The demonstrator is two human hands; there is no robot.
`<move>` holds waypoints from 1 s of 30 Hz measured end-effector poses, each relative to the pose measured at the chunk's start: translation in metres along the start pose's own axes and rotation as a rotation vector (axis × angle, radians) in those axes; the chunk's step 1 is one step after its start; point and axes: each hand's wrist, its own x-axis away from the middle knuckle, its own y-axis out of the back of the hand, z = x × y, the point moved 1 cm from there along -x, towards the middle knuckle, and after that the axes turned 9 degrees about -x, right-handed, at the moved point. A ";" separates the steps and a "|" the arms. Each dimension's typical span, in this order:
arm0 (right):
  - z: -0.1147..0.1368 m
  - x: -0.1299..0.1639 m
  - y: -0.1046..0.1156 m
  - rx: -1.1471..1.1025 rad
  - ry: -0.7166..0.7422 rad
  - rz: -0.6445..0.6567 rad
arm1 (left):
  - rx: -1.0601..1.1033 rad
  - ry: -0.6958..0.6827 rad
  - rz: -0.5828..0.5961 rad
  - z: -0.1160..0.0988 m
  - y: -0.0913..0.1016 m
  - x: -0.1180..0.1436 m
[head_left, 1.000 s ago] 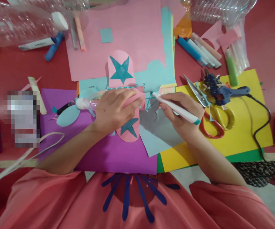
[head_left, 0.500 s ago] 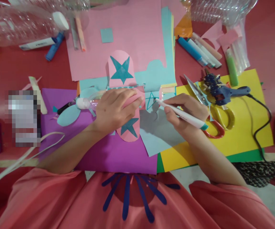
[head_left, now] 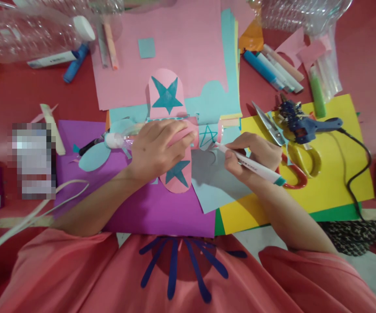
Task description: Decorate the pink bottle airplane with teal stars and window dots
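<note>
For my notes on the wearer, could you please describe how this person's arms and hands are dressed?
Both hands, left and right, are bare: no gloves, rings or watch visible. The forearms are uncovered. Loose coral-pink sleeves cover the upper arms, part of a coral-pink top with dark blue petal-like stripes on the front.

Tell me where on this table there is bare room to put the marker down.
Bare purple paper lies below the left hand. Bare yellow paper lies between the scissors and the glue gun cord. Crowded: the top right around the markers, and around the right hand.
</note>
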 end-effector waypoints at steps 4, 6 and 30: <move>0.001 -0.002 0.001 0.003 0.035 0.037 | 0.039 0.042 0.058 0.001 -0.001 0.001; 0.002 -0.003 0.002 0.011 0.035 0.051 | 0.038 0.047 0.075 0.001 -0.001 0.002; 0.003 0.000 -0.004 -0.109 0.072 0.003 | -0.068 -0.001 -0.047 -0.002 -0.002 0.000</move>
